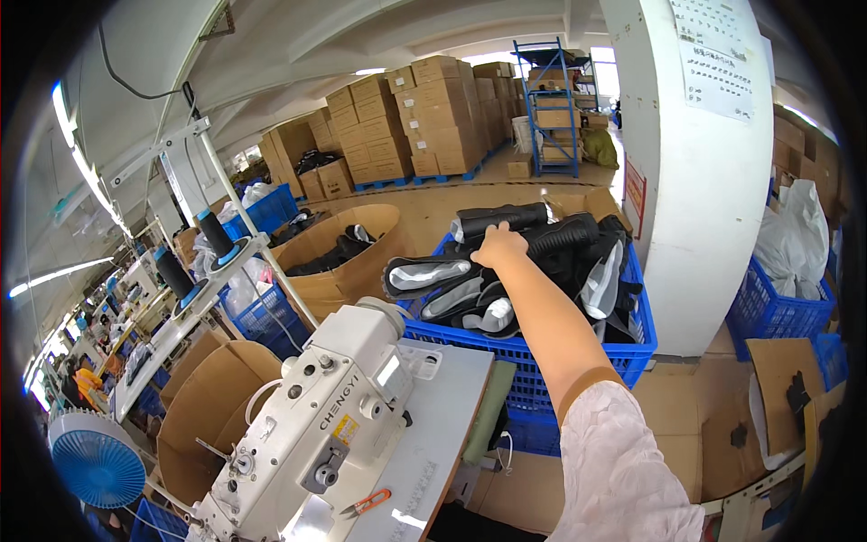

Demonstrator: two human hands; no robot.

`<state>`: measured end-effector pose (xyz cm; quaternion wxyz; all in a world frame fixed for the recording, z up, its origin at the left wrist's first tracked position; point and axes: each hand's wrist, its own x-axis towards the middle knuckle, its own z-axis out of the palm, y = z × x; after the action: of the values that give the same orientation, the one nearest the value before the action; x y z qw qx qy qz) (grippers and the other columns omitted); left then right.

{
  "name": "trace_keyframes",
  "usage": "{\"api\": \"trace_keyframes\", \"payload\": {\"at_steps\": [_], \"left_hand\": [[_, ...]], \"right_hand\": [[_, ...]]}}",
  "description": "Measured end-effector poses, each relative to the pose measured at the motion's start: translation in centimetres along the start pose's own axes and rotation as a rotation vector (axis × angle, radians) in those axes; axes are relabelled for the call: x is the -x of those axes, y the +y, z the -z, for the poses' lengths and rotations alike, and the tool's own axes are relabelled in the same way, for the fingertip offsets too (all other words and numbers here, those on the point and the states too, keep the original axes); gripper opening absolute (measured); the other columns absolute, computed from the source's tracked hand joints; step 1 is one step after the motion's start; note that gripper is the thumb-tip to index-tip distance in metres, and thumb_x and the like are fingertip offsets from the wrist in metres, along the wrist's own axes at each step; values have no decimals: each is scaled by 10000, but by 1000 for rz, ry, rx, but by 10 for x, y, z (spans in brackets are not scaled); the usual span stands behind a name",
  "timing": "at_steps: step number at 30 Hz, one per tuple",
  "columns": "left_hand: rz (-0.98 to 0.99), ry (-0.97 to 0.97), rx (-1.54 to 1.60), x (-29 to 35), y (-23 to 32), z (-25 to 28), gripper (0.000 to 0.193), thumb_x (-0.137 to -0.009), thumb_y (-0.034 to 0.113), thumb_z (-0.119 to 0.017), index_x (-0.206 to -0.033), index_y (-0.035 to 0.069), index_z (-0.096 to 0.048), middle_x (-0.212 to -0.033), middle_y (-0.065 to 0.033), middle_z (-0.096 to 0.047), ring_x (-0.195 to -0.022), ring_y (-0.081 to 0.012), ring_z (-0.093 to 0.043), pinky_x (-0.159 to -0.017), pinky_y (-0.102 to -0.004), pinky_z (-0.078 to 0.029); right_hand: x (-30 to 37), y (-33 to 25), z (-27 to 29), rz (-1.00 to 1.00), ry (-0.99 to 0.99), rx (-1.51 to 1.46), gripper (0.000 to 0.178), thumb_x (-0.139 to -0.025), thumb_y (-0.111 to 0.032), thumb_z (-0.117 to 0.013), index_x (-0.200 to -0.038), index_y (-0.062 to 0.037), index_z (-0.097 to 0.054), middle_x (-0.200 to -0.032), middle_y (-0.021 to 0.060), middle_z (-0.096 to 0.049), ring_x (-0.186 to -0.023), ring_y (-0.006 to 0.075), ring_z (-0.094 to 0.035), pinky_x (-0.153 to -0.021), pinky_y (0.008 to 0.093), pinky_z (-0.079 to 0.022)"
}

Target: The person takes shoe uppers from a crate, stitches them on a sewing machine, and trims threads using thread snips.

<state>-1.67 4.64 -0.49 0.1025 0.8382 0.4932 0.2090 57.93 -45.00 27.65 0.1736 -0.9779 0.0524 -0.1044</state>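
Observation:
My right arm, in a pale sleeve, stretches forward over a blue plastic crate (632, 348) heaped with black padded pieces (564, 237). Several of them show grey and white linings and ribbed outer sides; their exact kind is unclear. At the top of the heap, my right hand (502, 248) has its fingers bent and closed on a black padded piece (506, 217). Part of its grip is hidden by the hand itself. My left hand is out of the picture. Nearer to me stands a white sewing machine (330, 411) on a pale table (442, 388).
Orange-handled thread snips (368, 502) lie on the sewing table. A round cardboard bin (388, 239) with more black pieces stands left of the crate. A white pillar (691, 199) rises on the right. Thread cones (215, 237) and a blue fan (97, 461) are at left; stacked cartons (433, 113) stand behind.

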Motion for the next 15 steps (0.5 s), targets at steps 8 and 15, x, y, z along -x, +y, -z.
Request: {"api": "trace_keyframes", "payload": {"at_steps": [8,15], "left_hand": [[46,-62,-86,-22,36,-7,461,-873,419,-581,-1025,-6,-673,-986,-231,-682,-912,-400,-642,-796,-481,-497],[106,63,-17,-46,33,-2,452,-876,410,-582,-1018,-9,-671,-975,-229,-681,-899,-398,-641,-790,-480,-497]], "right_hand": [[-44,-41,-18,120,144,122,456,-872,-285,-558,-1276,-79,-605,-1451,125,-398,-1355,337,-337,-1008,451,-373],[-83,-91,-74,72,182,343,452,-948,-273,-451,-1369,-129,-532,-1536,134,-282,-1397,387,-254,-1022,506,-335]]}}
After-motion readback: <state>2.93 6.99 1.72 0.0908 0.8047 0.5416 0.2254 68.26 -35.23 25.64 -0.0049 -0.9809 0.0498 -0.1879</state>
